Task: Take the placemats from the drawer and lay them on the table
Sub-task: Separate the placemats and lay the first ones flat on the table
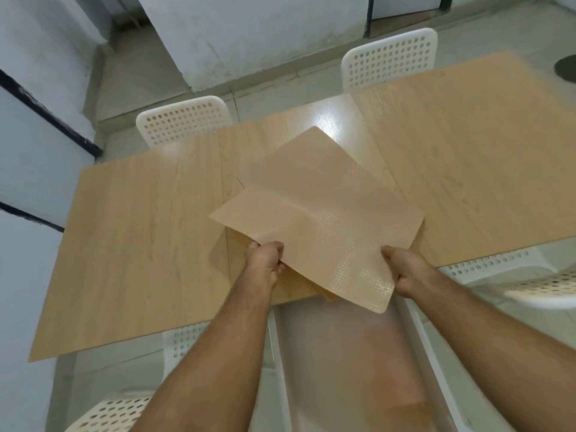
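Note:
I hold a small fanned stack of tan placemats (321,210) above the near middle of the light wooden table (134,232). My left hand (265,263) pinches the stack's near left edge. My right hand (405,272) grips its near right edge. The top mat has a dotted, perforated pattern and its near corner hangs past the table's front edge. Below it, the open white drawer (343,369) juts toward me, its inside blurred.
Two white perforated chairs (184,120) (389,60) stand at the table's far side. More white chairs sit near me at the left (115,413) and right (542,285). Grey walls lie to the left and behind; a dark round object (565,71) is on the floor far right.

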Action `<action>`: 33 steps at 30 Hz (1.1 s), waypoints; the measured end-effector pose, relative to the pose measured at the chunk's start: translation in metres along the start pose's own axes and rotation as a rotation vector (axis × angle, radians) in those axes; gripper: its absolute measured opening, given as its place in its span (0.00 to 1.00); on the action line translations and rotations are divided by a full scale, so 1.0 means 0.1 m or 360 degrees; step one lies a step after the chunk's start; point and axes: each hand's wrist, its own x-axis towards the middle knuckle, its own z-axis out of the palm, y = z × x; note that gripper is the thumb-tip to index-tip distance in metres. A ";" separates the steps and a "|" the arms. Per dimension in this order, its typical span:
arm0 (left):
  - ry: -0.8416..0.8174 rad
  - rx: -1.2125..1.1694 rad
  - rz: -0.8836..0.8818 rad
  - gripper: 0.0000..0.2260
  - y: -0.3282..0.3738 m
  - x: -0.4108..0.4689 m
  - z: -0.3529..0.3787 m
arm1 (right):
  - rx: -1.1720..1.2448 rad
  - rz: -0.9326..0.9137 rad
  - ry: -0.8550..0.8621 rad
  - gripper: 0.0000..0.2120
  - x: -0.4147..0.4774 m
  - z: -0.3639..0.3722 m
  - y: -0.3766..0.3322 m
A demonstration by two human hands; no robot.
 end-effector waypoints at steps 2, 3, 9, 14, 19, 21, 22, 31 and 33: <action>0.0055 0.0097 0.0001 0.10 -0.04 0.04 -0.02 | -0.0047 -0.0162 0.0056 0.13 0.07 -0.01 0.02; 0.0059 0.0087 0.0002 0.10 -0.06 0.06 -0.03 | -0.0065 -0.0242 0.0062 0.16 0.06 0.00 0.02; -0.0013 -0.0319 -0.0077 0.11 0.10 0.16 -0.13 | 0.0093 -0.0341 -0.0122 0.14 0.01 -0.03 -0.08; 0.0078 -0.0609 -0.0106 0.10 0.46 0.17 -0.42 | 0.0167 -0.0333 -0.0341 0.13 -0.16 -0.05 -0.28; -0.0046 -0.0558 0.0107 0.21 0.86 0.12 -0.81 | -0.0009 -0.0432 -0.0327 0.11 -0.43 -0.28 -0.58; -0.0138 -0.0368 0.0186 0.24 1.01 0.08 -0.92 | -0.0052 -0.0463 -0.0350 0.10 -0.56 -0.41 -0.67; -0.0157 -0.0273 0.0205 0.23 1.06 0.05 -0.96 | -0.0083 -0.0475 -0.0361 0.09 -0.62 -0.48 -0.70; -0.0208 0.0800 0.0587 0.10 1.25 -0.56 -0.47 | -0.0115 -0.0487 -0.0330 0.08 -1.07 -1.12 -0.60; -0.0267 0.0801 0.0696 0.08 1.12 -0.69 -0.25 | -0.0092 -0.0528 -0.0294 0.08 -1.12 -1.32 -0.65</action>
